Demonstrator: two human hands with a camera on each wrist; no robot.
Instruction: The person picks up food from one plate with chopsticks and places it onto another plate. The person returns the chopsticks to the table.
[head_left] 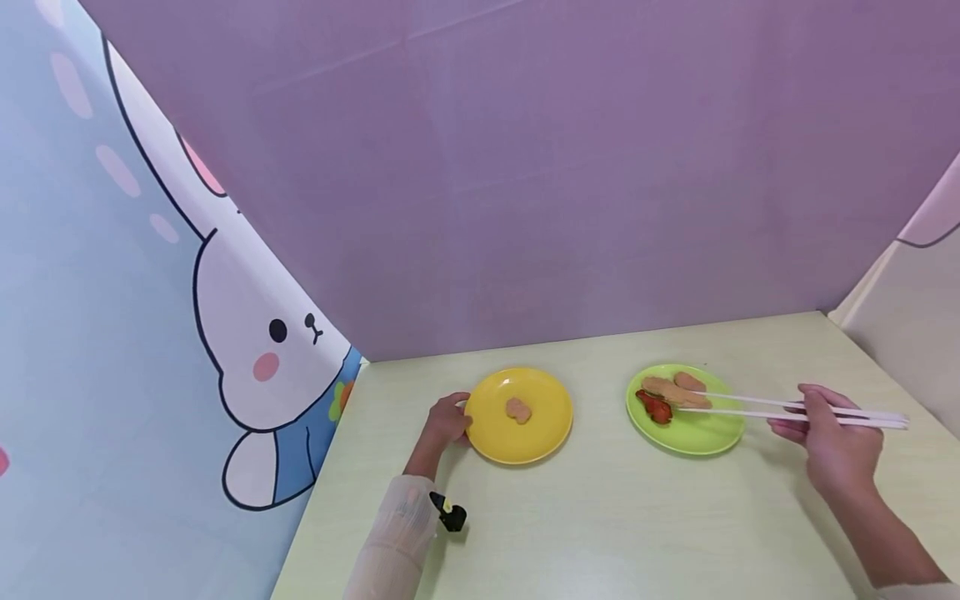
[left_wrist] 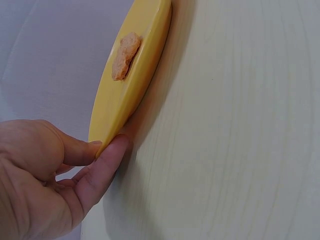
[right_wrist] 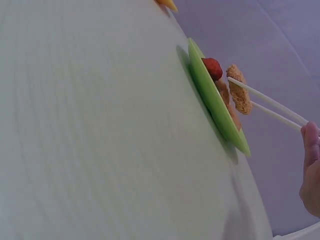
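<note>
My left hand (head_left: 448,419) pinches the left rim of a yellow plate (head_left: 517,446), thumb above and fingers beneath in the left wrist view. One tan nugget-like piece (left_wrist: 126,56) lies on that plate. In my right hand (head_left: 840,442) are white chopsticks (right_wrist: 270,101), slanting left over a green plate (head_left: 708,437). Their tips are on either side of a crumbed tan nugget-like piece (right_wrist: 240,90), which shows above the plate in the right wrist view. Below it on the green plate lie a glossy red piece (head_left: 656,407) and more tan food (head_left: 688,382).
Both plates are on a pale wood-grain table (head_left: 570,533), yellow to the left of green. A purple cloth wall (head_left: 525,183) rises behind the table. A rabbit-printed panel (head_left: 255,367) borders the left side, and a pale panel (head_left: 907,325) the right.
</note>
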